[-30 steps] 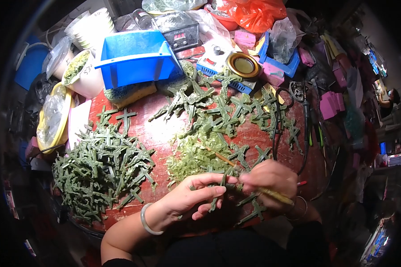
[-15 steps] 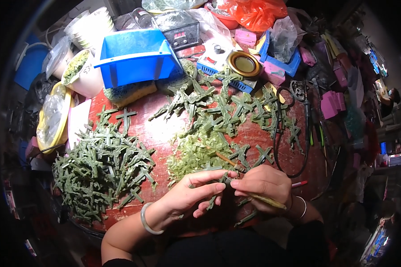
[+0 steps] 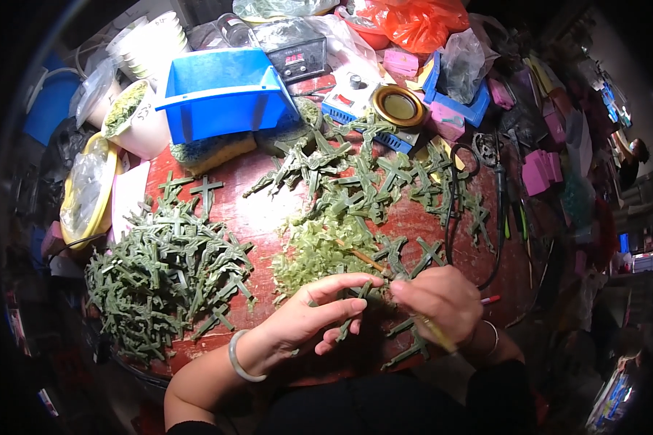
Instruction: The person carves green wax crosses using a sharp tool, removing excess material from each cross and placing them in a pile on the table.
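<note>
Head view: a big heap [image 3: 163, 279] of green crosses fills the table's [image 3: 257, 210] left edge, looking finished, while a looser scatter [image 3: 384, 181] toward the far edge seems left to do. At the near edge, the left hand [image 3: 315, 319] pinches one cross [image 3: 354, 312] between thumb and fingertips, and the right hand [image 3: 439, 304] grips a thin stick [image 3: 413, 312] touching it.

The right hand [image 3: 441, 304] hides most of the thin stick [image 3: 435, 332].

Blue bin [image 3: 221, 94], orange bag [image 3: 413, 22] — white cups [image 3: 156, 40].

Bright centre glare — dark, warped rim
</note>
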Motion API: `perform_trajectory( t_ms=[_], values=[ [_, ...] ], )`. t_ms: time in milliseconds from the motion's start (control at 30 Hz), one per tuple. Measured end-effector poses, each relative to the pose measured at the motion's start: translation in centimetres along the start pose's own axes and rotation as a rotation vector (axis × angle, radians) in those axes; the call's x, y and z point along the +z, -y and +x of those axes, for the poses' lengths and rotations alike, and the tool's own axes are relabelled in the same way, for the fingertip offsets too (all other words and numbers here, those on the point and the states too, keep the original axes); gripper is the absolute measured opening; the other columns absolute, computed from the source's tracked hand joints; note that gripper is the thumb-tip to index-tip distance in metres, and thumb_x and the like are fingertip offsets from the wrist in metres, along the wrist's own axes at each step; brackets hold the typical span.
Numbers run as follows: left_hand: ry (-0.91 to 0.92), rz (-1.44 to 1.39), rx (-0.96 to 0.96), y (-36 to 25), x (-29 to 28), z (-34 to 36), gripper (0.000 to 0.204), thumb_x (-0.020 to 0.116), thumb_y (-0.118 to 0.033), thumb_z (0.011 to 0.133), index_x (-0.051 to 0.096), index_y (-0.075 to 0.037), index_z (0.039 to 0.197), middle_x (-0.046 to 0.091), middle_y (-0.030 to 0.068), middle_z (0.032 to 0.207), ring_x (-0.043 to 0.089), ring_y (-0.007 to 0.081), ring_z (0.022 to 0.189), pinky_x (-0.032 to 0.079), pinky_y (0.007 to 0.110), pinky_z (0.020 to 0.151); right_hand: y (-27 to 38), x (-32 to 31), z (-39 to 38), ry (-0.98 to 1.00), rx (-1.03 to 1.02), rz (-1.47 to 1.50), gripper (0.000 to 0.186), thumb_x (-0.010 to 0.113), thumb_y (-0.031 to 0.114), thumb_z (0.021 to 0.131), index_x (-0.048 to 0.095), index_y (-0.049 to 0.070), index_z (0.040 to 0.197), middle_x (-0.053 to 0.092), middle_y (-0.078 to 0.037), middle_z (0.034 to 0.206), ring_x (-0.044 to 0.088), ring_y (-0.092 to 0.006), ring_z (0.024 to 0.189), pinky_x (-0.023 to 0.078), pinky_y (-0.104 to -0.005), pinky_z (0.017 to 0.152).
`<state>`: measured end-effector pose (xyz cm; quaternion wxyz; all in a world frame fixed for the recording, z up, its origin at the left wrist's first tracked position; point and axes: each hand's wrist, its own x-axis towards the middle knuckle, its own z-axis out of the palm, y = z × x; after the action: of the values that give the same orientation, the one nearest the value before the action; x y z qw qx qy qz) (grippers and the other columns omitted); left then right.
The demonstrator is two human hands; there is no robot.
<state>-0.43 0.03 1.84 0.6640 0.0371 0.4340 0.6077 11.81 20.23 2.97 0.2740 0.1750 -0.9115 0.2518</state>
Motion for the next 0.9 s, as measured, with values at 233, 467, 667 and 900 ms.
perform_trajectory(
  t_ms=[233, 467, 667, 900],
  values=[
    [-0.022, -0.012, -0.014, -0.2, -0.1, -0.2, 0.039, 0.056, -0.013, 0.098, 0.052, -0.014, 0.137, 0.06, 0.0015, 0.077, 0.045, 0.002, 0.044, 0.037, 0.016, 0.038, 0.0, 0.3, 0.5, 0.103, 0.01, 0.245, 0.03, 0.075, -0.001, 0.072, 0.071, 0.004, 0.101, 0.066, -0.002, 0.082, 0.064, -0.0181, 0.067, 0.05, -0.0294, 0.057],
    [0.01, 0.013, 0.005, 0.2, -0.1, 0.0, 0.038, 0.055, -0.013, 0.099, 0.051, -0.014, 0.137, 0.06, 0.0021, 0.077, 0.046, 0.0026, 0.044, 0.038, 0.016, 0.038, 0.0, 0.2, 0.4, -0.077, 0.095, 0.213, 0.031, 0.076, 0.002, 0.075, 0.07, 0.004, 0.106, 0.065, -0.005, 0.079, 0.064, -0.0192, 0.068, 0.049, -0.0305, 0.058],
    [0.015, 0.022, 0.005, -0.1, 0.1, -0.3, 0.038, 0.054, -0.012, 0.099, 0.051, -0.014, 0.137, 0.06, 0.0022, 0.078, 0.047, 0.0029, 0.045, 0.039, 0.017, 0.038, -0.5, 0.7, -0.1, -0.098, 0.142, 0.122, 0.033, 0.079, 0.003, 0.074, 0.07, 0.004, 0.106, 0.065, -0.006, 0.076, 0.063, -0.0206, 0.063, 0.05, -0.0313, 0.056],
    [0.02, 0.018, 0.015, 0.1, 0.0, -0.1, 0.038, 0.054, -0.012, 0.099, 0.051, -0.013, 0.137, 0.06, 0.0025, 0.078, 0.047, 0.0032, 0.044, 0.039, 0.017, 0.038, 0.1, 0.3, 0.5, -0.02, 0.087, 0.344, 0.031, 0.078, 0.001, 0.075, 0.071, 0.004, 0.105, 0.066, -0.006, 0.079, 0.064, -0.0203, 0.067, 0.051, -0.0302, 0.058]
  ],
)
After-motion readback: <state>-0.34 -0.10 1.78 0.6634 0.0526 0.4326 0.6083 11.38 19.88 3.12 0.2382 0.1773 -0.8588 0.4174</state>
